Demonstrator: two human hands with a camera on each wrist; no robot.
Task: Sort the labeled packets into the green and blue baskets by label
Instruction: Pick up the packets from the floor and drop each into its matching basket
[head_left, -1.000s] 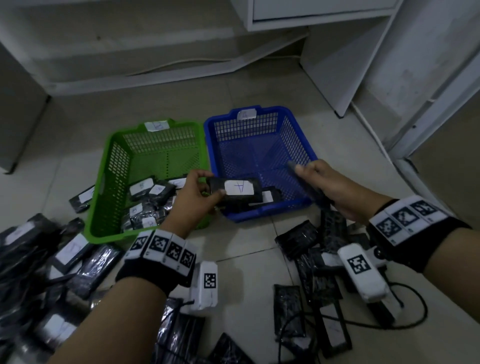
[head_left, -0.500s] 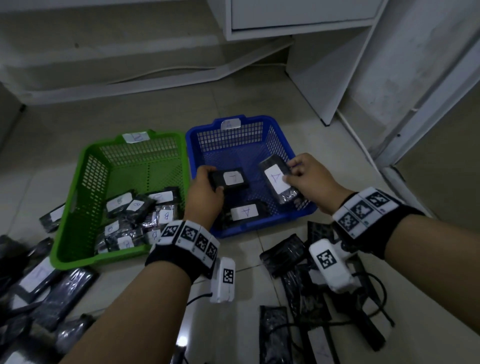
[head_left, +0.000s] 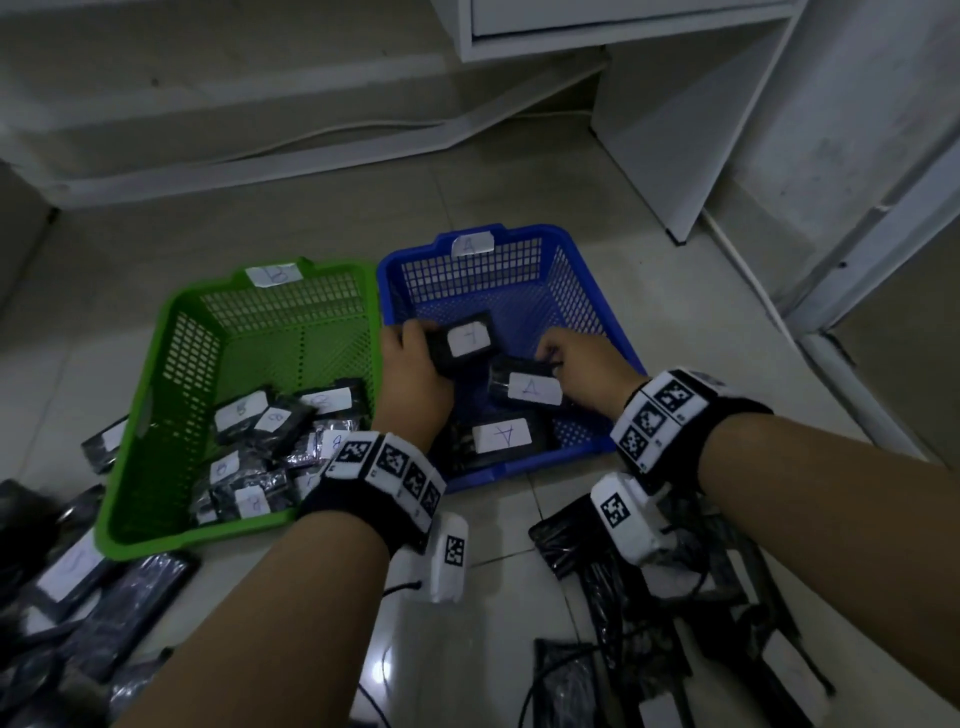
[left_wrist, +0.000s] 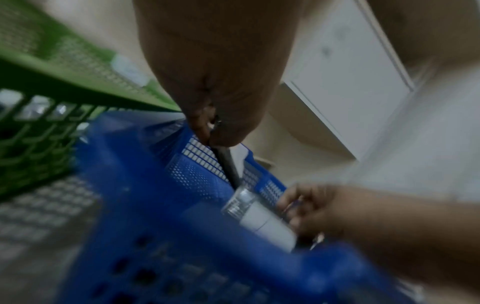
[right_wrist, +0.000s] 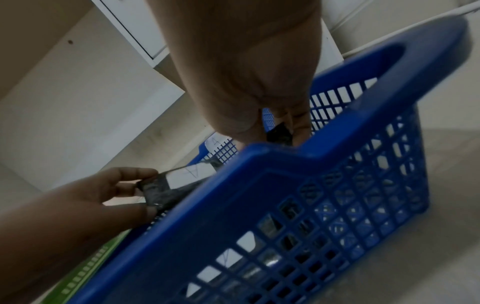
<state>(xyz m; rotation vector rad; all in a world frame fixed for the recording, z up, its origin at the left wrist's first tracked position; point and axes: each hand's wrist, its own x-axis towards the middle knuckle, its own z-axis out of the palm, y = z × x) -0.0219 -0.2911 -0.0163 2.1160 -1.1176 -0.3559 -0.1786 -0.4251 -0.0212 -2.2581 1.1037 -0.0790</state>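
Note:
The blue basket (head_left: 498, 275), tagged A, stands right of the green basket (head_left: 187, 364), tagged B. Inside the blue one, my left hand (head_left: 415, 358) grips a black packet (head_left: 467, 340) with a white label. Just to its right, my right hand (head_left: 566, 358) pinches another black packet (head_left: 530, 387) labelled A, low in the basket. A third A packet (head_left: 501, 435) lies flat at the near wall. In the right wrist view my right hand (right_wrist: 275, 127) pinches its dark packet (right_wrist: 279, 133) behind the blue basket (right_wrist: 337, 185), while my left hand (right_wrist: 140, 185) holds a labelled packet (right_wrist: 176, 181). Several B packets (head_left: 270, 421) fill the green basket.
Loose black packets lie on the tiled floor at the near left (head_left: 78, 571) and near right (head_left: 649, 613), and one (head_left: 104, 441) sits beside the green basket. A white cabinet (head_left: 665, 130) stands behind the blue basket. A black cable (head_left: 545, 675) trails among the right-hand packets.
Both hands have moved forward and down into the blue basket with their packets. The right hand's packet now lies lower, close above the flat A packet.

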